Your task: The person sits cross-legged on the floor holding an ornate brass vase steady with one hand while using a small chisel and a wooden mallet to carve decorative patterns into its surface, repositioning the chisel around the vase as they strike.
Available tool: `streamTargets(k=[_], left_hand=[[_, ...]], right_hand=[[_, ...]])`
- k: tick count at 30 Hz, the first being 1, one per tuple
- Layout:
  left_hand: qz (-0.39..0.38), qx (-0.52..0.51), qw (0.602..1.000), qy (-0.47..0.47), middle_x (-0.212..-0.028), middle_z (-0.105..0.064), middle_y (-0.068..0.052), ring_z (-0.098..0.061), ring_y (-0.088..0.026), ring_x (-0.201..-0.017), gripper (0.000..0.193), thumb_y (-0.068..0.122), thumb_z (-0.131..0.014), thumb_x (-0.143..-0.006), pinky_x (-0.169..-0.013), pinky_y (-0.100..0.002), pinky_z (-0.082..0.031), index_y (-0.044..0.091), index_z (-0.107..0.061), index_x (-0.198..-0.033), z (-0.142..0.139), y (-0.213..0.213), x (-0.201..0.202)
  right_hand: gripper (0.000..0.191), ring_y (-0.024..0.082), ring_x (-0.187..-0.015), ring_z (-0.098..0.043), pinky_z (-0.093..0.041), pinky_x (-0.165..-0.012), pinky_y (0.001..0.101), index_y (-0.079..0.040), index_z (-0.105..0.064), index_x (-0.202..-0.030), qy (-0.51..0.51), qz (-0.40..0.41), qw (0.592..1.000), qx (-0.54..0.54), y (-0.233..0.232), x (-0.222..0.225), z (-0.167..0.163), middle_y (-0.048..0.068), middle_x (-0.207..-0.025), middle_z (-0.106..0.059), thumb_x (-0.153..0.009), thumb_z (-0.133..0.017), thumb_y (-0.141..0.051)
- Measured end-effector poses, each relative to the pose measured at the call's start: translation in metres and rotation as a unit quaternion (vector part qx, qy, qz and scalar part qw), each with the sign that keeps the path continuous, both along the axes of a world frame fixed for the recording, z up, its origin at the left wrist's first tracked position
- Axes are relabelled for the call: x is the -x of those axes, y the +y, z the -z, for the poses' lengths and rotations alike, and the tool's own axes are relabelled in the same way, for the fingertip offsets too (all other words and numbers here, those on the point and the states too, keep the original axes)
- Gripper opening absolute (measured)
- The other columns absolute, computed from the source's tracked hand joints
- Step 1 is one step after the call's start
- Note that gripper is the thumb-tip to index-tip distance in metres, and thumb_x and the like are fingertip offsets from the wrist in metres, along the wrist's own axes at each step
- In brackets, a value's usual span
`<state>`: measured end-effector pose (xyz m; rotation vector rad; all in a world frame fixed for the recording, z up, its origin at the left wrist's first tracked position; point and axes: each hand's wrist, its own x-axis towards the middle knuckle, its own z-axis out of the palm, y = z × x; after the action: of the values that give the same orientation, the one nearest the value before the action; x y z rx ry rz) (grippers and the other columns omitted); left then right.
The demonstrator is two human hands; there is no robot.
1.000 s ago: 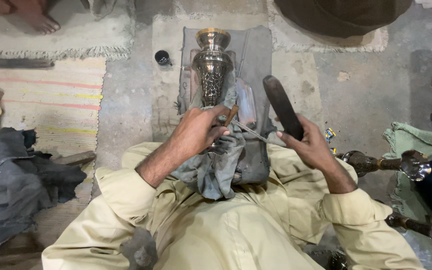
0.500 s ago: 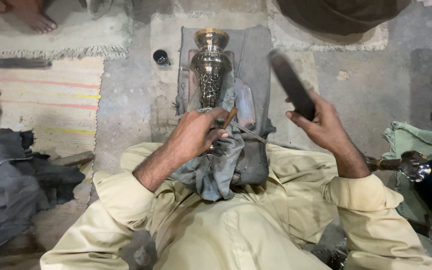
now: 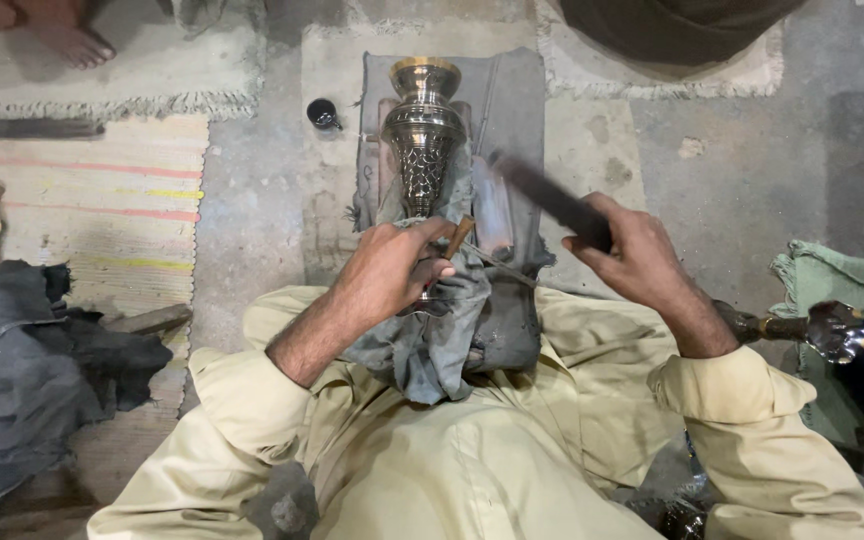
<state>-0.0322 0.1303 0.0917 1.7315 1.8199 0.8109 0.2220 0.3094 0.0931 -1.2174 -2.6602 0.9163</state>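
While the engraved brass vase [image 3: 422,130] lies on grey cloth [image 3: 432,330] before the knees, its lower body already patterned, the left hand [image 3: 387,275] grips a chisel [image 3: 459,237] against it; right hand [image 3: 632,255], beside it, clenches a dark mallet [image 3: 552,200].

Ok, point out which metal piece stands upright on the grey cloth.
The engraved vase beyond the left hand; the other shiny metal piece lies sideways at the right.
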Motion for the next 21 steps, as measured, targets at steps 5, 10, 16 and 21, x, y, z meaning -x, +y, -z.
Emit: streamTargets(k=[5,10,16,21], left_hand=[[-0.005,0.037,0.999,-0.019,-0.088,-0.078,-0.016,-0.078,-0.032,-0.083,0.042,0.025,-0.078,-0.088,-0.072,-0.044,-0.059,0.006,-0.063,-0.123,0.0003,0.0006,-0.0001],[-0.001,-0.001,1.0,-0.024,-0.091,-0.078,-0.017,-0.077,-0.034,-0.087,0.042,0.025,-0.08,-0.088,-0.07,-0.044,-0.059,0.003,-0.063,-0.12,0.0013,-0.0015,0.0027],[0.002,0.004,0.999,-0.05,-0.088,-0.079,-0.015,-0.078,-0.032,-0.088,0.039,0.023,-0.079,-0.088,-0.071,-0.043,-0.058,0.006,-0.064,-0.12,0.0013,-0.0033,0.0046],[-0.012,0.026,0.998,-0.058,-0.087,-0.078,-0.015,-0.077,-0.033,-0.085,0.038,0.022,-0.079,-0.088,-0.069,-0.044,-0.057,0.008,-0.065,-0.121,0.0018,-0.0041,0.0061]], right_hand=[[0.029,0.033,-0.072,-0.07,-0.051,-0.068,0.0473,-0.011,-0.065,-0.113,-0.037,-0.059,0.997,-0.042,-0.0004,0.0014,-0.0023,0.014,-0.079,-0.071,-0.087,-0.075,-0.02],[0.032,0.031,-0.077,-0.071,-0.052,-0.069,0.047,-0.012,-0.066,-0.113,-0.036,-0.096,0.993,-0.065,0.0005,0.0007,-0.001,0.013,-0.081,-0.072,-0.083,-0.077,-0.015],[0.029,0.034,-0.077,-0.07,-0.053,-0.069,0.0479,-0.01,-0.064,-0.111,0.018,-0.032,0.999,-0.026,0.0025,-0.0002,0.0009,0.014,-0.082,-0.07,-0.087,-0.077,-0.02],[0.031,0.034,-0.076,-0.071,-0.053,-0.071,0.0481,-0.01,-0.064,-0.114,-0.049,-0.002,0.997,-0.061,0.0021,0.0008,-0.0045,0.017,-0.08,-0.069,-0.091,-0.078,-0.027]])
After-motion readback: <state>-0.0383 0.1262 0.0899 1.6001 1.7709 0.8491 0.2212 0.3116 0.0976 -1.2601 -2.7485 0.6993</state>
